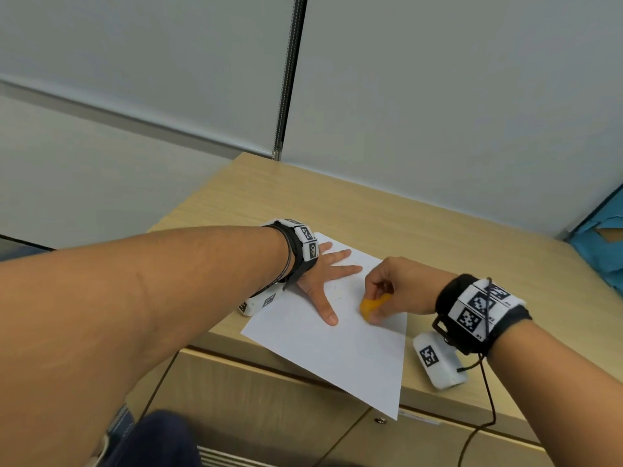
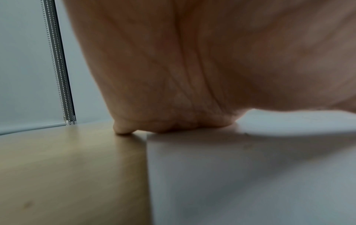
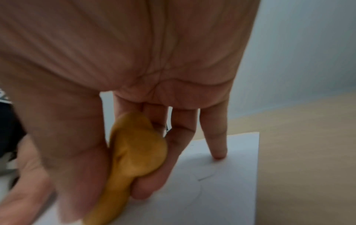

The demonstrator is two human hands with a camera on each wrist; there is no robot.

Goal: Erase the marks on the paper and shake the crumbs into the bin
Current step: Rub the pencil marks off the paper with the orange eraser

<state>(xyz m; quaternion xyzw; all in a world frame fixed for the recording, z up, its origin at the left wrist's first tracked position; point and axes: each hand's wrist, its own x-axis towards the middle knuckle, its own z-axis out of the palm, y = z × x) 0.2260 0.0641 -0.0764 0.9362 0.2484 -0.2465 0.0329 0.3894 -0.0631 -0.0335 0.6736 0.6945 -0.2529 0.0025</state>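
A white sheet of paper [image 1: 337, 352] lies on the wooden cabinet top [image 1: 371, 210], its near corner hanging over the front edge. Faint pencil marks [image 3: 206, 176] show on it. My left hand [image 1: 328, 274] lies flat on the sheet's far left part with straight, spread fingers, holding it down. In the left wrist view the palm [image 2: 192, 76] rests on the paper [image 2: 250, 175] at its edge. My right hand [image 1: 387, 291] pinches an orange eraser [image 1: 371, 306] between thumb and fingers and presses it onto the sheet. The right wrist view shows the eraser [image 3: 134, 159] in that grip, little finger [image 3: 215, 137] touching the paper [image 3: 231, 190]. No bin is in view.
Grey partition walls [image 1: 438, 96] stand right behind the cabinet. Cabinet doors [image 1: 269, 399] are below the front edge. Something blue [image 1: 603, 251] sits at the far right edge. A black cable [image 1: 485, 409] hangs from my right wrist.
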